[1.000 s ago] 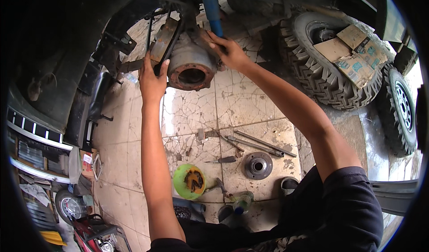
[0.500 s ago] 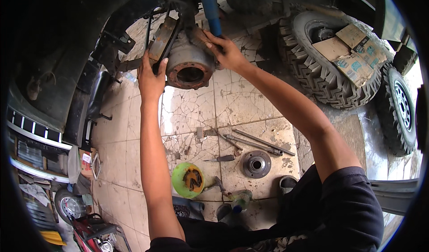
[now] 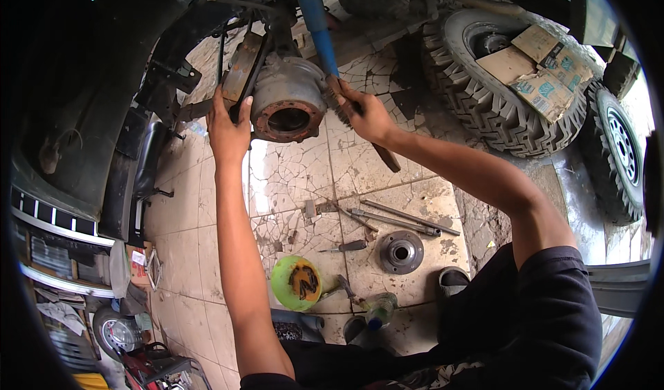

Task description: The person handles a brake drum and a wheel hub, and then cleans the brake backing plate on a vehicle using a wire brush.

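Head view: one brush (image 3: 386, 158) just beside one axle housing (image 3: 289, 86).
The right hand (image 3: 371, 119) is clamped on the brush; the left hand (image 3: 230, 131), thumb and fingers spread, touches one metal plate (image 3: 242, 66) (whether it grips, I cannot tell). One green bowl (image 3: 281, 285) and one flanged hub (image 3: 389, 257) sit on the floor (image 3: 173, 248).

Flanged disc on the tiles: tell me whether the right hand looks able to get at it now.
Probably yes, with a reach down: nothing visible covers the flanged disc. But the right hand is gripping a brush, so it would likely have to put that down first.
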The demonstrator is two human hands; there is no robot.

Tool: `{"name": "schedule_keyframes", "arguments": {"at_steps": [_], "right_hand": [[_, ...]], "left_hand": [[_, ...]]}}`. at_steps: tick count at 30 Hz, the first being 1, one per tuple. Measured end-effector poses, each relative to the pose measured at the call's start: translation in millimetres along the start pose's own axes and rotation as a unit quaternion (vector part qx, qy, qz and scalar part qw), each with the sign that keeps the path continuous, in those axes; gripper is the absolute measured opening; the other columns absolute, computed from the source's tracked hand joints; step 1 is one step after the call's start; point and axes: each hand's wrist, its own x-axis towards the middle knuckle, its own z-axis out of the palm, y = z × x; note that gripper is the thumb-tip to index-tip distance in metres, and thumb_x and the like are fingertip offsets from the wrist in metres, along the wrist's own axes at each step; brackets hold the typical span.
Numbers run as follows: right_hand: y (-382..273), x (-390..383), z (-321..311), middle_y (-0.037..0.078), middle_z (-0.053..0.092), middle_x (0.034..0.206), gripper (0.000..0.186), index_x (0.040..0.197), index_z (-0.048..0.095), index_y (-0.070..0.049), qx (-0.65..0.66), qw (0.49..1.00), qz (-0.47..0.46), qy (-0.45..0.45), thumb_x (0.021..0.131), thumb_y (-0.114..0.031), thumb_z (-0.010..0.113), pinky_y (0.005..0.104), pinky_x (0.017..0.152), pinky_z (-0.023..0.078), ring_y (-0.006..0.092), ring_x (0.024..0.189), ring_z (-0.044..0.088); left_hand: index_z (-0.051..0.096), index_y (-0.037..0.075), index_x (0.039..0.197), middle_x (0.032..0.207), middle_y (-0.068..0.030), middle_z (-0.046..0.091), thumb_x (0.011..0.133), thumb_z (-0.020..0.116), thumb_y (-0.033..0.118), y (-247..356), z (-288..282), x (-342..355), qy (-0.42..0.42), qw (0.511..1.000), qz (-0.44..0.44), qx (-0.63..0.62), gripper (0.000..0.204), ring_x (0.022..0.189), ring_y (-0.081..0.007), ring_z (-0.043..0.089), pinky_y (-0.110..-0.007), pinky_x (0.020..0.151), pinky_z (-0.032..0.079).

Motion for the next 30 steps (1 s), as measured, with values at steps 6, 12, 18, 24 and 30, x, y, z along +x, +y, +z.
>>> {"name": "schedule_keyframes", "arguments": {"at_steps": [6,12,18,24,30], "right_hand": [[-14.6,40.2,-10.4,0.023,0.067,0.089,0.039,0.124,0.056,0.001,-0.053,0.992,0.113,0.017,0.092,-0.021,0.053,0.0346,0.078,0.049,0.0234,0.082,0.066],[-18.3,14.7,6.3,0.021,0.067,0.080,0.038,0.119,0.060,0.000,-0.025,0.997,0.070,0.023,0.090,-0.025,0.055,0.0355,0.073,0.050,0.0283,0.076,0.067],[-16.8,37.6,-0.9,0.025,0.065,0.087,0.033,0.111,0.063,-0.004,-0.010,0.990,0.132,0.049,0.086,-0.022,0.054,0.0407,0.080,0.050,0.0402,0.087,0.064],[-15.6,7.9,7.1,0.025,0.065,0.084,0.034,0.115,0.061,-0.003,-0.017,0.998,0.055,0.027,0.087,-0.022,0.054,0.0381,0.076,0.049,0.0340,0.082,0.065],[-16.2,35.1,1.5,0.027,0.064,0.091,0.032,0.113,0.060,-0.004,-0.040,0.993,0.097,0.046,0.085,-0.017,0.052,0.0447,0.084,0.049,0.0427,0.091,0.061]], "left_hand": [[0.036,0.001,0.137,0.130,-0.0278,0.047,0.087,0.061,0.041,13.8,10.4,4.1,-0.008,1.000,0.001,-0.022,0.068,0.120,-0.0430,0.045,-0.045,0.102,0.035],[0.036,0.001,0.136,0.131,-0.0265,0.047,0.087,0.061,0.040,2.7,-1.5,0.2,0.002,1.000,-0.001,-0.006,0.068,0.119,-0.0433,0.045,-0.045,0.101,0.036],[0.037,0.002,0.136,0.130,-0.0262,0.048,0.087,0.061,0.040,10.9,9.7,4.3,0.003,1.000,0.010,-0.012,0.066,0.119,-0.0433,0.045,-0.045,0.100,0.036],[0.037,0.001,0.136,0.129,-0.0268,0.048,0.087,0.062,0.040,1.7,-2.1,0.5,0.002,1.000,-0.004,-0.011,0.067,0.119,-0.0432,0.045,-0.045,0.101,0.035],[0.037,0.000,0.136,0.130,-0.0278,0.047,0.087,0.062,0.042,9.2,7.1,3.8,-0.005,1.000,-0.002,-0.008,0.070,0.121,-0.0423,0.045,-0.044,0.102,0.035]]}}
